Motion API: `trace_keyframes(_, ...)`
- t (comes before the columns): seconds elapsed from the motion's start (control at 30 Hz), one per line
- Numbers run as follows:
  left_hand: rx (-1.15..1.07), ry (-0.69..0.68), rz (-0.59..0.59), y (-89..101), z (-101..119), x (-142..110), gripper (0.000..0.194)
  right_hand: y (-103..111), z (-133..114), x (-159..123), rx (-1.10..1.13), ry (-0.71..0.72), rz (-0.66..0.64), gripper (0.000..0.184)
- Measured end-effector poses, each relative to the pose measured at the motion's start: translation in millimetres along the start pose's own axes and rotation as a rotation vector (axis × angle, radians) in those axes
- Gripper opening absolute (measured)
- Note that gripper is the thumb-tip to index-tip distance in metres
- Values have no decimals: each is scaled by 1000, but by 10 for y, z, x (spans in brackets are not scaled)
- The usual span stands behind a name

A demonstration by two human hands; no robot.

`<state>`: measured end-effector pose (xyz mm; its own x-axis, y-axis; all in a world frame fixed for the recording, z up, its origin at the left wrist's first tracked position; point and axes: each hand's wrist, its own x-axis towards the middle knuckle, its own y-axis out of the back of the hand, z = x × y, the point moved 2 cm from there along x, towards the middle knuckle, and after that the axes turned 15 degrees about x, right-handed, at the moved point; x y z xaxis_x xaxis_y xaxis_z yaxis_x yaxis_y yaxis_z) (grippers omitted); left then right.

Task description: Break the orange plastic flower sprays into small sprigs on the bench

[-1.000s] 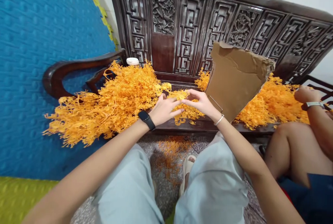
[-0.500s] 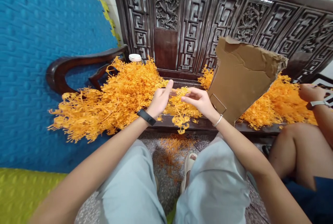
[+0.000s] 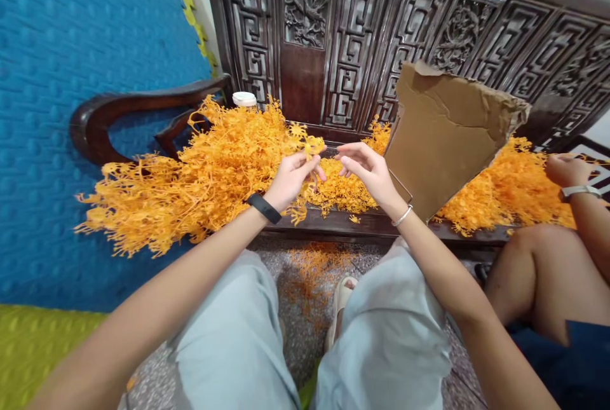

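My left hand (image 3: 290, 176) is raised above the wooden bench seat (image 3: 343, 224), its fingers pinched on a small orange plastic sprig (image 3: 312, 145). My right hand (image 3: 369, 171) hovers just to the right, fingers spread and loosely curled, holding nothing I can see. Under both hands lies a small heap of orange sprigs (image 3: 340, 191). A large pile of orange plastic branches (image 3: 204, 175) spreads to the left of my left hand.
A torn cardboard sheet (image 3: 443, 136) leans against the carved bench back (image 3: 362, 41). More orange branches (image 3: 509, 187) lie right of it, by another person's hand (image 3: 565, 171) and knee. Orange bits litter the floor (image 3: 309, 270). A white cap (image 3: 244, 99) stands behind the pile.
My hands have parted and lifted slightly. The left hand has closed on a sprig and raised it, while the right hand has let go and opened.
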<state>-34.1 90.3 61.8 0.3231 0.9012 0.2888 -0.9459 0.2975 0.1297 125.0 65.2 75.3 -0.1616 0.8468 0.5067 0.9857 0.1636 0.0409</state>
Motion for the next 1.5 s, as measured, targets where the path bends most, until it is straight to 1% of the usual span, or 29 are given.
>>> trace_keyframes(0.1, 77, 7, -126, -58, -12, -13, 20, -17, 20, 10, 6, -2, -25, 37)
trace_keyframes(0.2, 100, 0, -210, -85, -11, -31, 18, -18, 25, 11, -4, 24, 4, 30)
trace_keyframes(0.27, 102, 1, -245, -82, -12, -43, 17, -11, 31, 16, 22, 13, 6, 26)
trace_keyframes(0.3, 101, 7, -256, -75, -13, -49, 20, -7, 35, 19, 39, 4, -3, 25)
trace_keyframes(0.37, 86, 26, -265, -56, -13, -63, 31, 1, 41, 26, 74, -1, -17, 26)
trace_keyframes(0.43, 53, 36, -261, -29, -2, -74, 44, 7, 47, 32, 107, 4, -18, 27)
trace_keyframes(0.5, 17, 31, -242, 3, 16, -82, 48, 5, 58, 36, 121, -5, -28, 27)
trace_keyframes(0.6, -10, 36, -196, 49, 35, -87, 37, -10, 73, 42, 89, -26, -43, 27)
trace_keyframes(0.73, -103, 91, -128, 62, 22, -87, 25, -48, 66, 46, 20, -6, -48, 24)
trace_keyframes(0.8, -167, 122, -98, 56, 7, -81, 23, -67, 68, 45, -18, -1, -57, 21)
trace_keyframes(0.87, -203, 139, -62, 60, -6, -69, 22, -72, 90, 47, -48, -3, -39, 20)
trace_keyframes(0.97, -203, 112, -2, 89, -4, -45, 16, -61, 158, 57, -45, -37, 11, 25)
trace_keyframes(1.0, -200, 93, 16, 99, 1, -37, 15, -61, 184, 61, -32, -62, 11, 27)
trace_keyframes(1.07, -188, 69, 34, 108, 9, -26, 13, -75, 225, 65, -6, -122, -28, 25)
trace_keyframes(1.13, -179, 72, 40, 101, 4, -21, 14, -101, 236, 60, 2, -167, -83, 20)
trace_keyframes(1.2, -178, 87, 37, 82, -10, -20, 14, -129, 219, 46, -3, -182, -122, 17)
trace_keyframes(1.3, -173, 110, 18, 56, -33, -26, 16, -162, 186, 20, -4, -187, -160, 21)
trace_keyframes(1.4, -175, 123, -14, 54, -36, -35, 23, -159, 194, 14, -3, -191, -191, 26)
trace_keyframes(1.43, -189, 123, -22, 59, -33, -37, 23, -147, 204, 20, 1, -189, -198, 26)
trace_keyframes(1.5, -232, 121, -33, 76, -24, -38, 16, -112, 225, 43, 15, -180, -210, 27)
